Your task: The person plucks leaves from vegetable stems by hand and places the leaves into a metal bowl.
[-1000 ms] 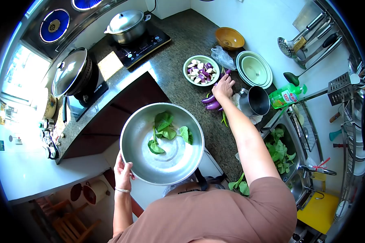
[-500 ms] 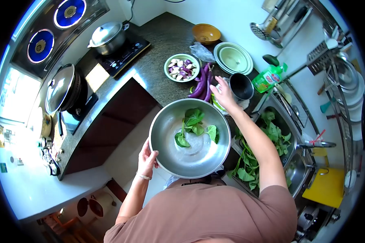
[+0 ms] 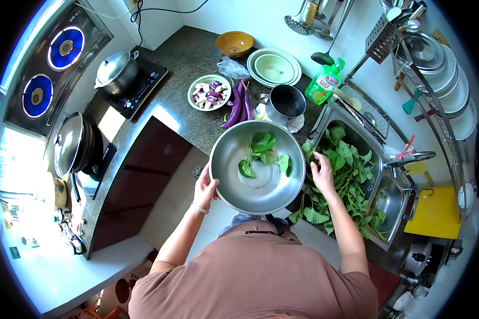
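Note:
My left hand (image 3: 203, 190) grips the left rim of a wide stainless steel basin (image 3: 229, 189), its thumb over the edge. Inside lie a leafy green sprig (image 3: 263, 146) and a loose leaf (image 3: 285, 164). Just beyond the basin's right rim is my right hand (image 3: 323, 174), fingers apart and extended beside a heap of leafy greens (image 3: 351, 183). A green leaf (image 3: 307, 151) is close to its fingertips; whether they touch is unclear. The heap spreads over the sink (image 3: 382, 169) and the counter's near edge.
Purple eggplants (image 3: 234, 112), a bowl of cut eggplant (image 3: 209, 106) and a metal pot (image 3: 286, 105) stand beyond the basin. Stacked pale bowls (image 3: 274, 69) and a green soap bottle (image 3: 324, 83) are at the back. The faucet (image 3: 410, 157) juts over the sink.
My right hand has moved from above the eggplants down to the greens beside the sink. My left hand still holds the basin, whose leaves look unchanged. The view has shifted to the right.

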`<state>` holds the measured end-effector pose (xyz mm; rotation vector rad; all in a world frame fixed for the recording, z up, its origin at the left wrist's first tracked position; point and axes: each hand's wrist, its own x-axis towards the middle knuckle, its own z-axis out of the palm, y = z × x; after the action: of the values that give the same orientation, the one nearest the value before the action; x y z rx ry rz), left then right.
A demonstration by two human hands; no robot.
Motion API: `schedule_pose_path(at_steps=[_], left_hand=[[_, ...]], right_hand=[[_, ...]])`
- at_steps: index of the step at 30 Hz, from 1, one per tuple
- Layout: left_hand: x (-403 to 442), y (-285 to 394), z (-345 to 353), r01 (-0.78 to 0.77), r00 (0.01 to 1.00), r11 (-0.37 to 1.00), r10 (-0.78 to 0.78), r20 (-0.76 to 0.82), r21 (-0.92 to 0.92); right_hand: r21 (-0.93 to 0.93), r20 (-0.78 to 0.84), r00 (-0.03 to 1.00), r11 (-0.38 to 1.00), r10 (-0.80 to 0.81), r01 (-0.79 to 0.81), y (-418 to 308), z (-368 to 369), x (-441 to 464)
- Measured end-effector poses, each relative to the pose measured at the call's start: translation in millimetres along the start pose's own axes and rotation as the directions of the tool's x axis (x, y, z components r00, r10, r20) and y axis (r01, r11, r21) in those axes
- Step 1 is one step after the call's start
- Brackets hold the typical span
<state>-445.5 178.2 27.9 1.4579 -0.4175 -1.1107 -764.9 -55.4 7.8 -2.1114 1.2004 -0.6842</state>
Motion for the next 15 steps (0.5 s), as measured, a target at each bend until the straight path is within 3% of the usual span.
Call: schedule_pose_path(at_steps=[1, 3, 6, 7, 9, 10, 15], left_hand=[[2.7, -1.2, 0.6, 0.0, 1.0, 1.0, 0.0, 0.007, -0.004], [8.6, -6.1, -0.7, -0.01, 1.0, 1.0, 0.01, 0.021, -0.02], [10.5, -7.6, -2.6, -0.017, 1.0, 0.998, 0.018, 0.02, -0.053], [9.8, -7.8, -3.8, -0.019, 1.0, 0.997, 0.02, 0.005, -0.072], [6.8, -7.5, -7.8, -0.014, 1.0, 0.997, 0.015, 0.011, -0.077], [5.4, -7.8, -8.3, 0.0, 1.0, 0.997, -0.002, -0.024, -0.079], [-0.2, -4.0, 4.6, 0.003, 1.0, 0.998, -0.005, -0.03, -0.061]], right_hand=[[-0.198, -0.036, 0.986, 0.968, -0.162, 0.152, 6.4, -1.6, -3.0], [-0.197, -0.007, 0.993, 0.974, -0.119, 0.115, 27.3, -0.3, -11.3], [-0.186, 0.233, 0.962, 0.978, 0.14, -0.097, 44.4, -1.5, -30.9], [-0.183, 0.232, 0.962, 0.978, 0.142, -0.1, 42.4, -6.0, -35.2], [-0.326, 0.307, 0.952, 0.939, -0.006, 0.111, 42.4, -12.9, -43.7], [-0.347, 0.265, 0.96, 0.92, -0.09, 0.182, 45.8, -15.9, -49.0], [-0.348, 0.343, 0.933, 0.907, -0.111, 0.236, 60.7, -64.2, -80.6]])
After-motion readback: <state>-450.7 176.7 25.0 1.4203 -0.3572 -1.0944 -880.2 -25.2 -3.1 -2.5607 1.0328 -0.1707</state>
